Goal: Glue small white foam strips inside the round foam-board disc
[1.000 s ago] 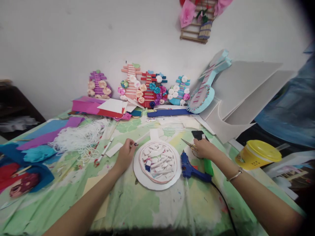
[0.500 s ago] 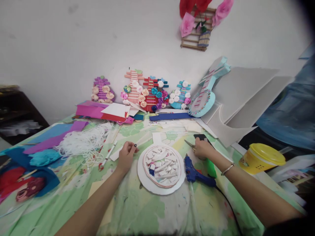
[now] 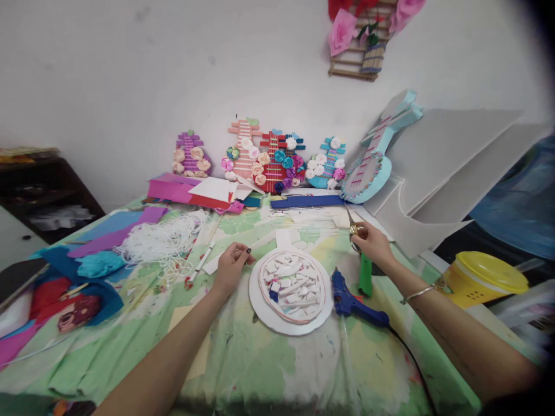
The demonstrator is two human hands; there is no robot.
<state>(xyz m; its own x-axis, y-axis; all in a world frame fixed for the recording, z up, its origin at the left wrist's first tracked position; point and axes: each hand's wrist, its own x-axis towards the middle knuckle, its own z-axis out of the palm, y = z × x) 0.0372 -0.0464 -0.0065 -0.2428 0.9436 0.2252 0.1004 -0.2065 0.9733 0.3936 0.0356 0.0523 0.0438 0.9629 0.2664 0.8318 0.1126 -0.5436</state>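
Observation:
My right hand point(image 3: 373, 242) grips a pair of scissors point(image 3: 352, 227) by the handles, blades pointing up and away above the table. Beneath it lies a green cutter-like tool point(image 3: 365, 276). Left of that a blue glue gun point(image 3: 347, 299) rests on its side. In the middle sits a round white board point(image 3: 291, 328) with a short neck point(image 3: 283, 238); its raised ring is filled with small white scraps point(image 3: 299, 283) and a few coloured bits. Beside the board's upper left, my left hand point(image 3: 232, 266) is closed, thumb and fingers together; what they hold, if anything, I cannot make out.
White cord point(image 3: 160, 242) is heaped on the left near a white marker point(image 3: 202, 263). Decorated paper guitars point(image 3: 273, 162) lean against the wall. A yellow tub point(image 3: 488, 280) stands at right, with large grey boards point(image 3: 442, 162) behind. The glue gun's cable point(image 3: 410, 355) runs to the front edge.
My right hand has lifted the scissors off the table, swinging the blades upward. The view has shifted slightly. My left hand stays beside the round board.

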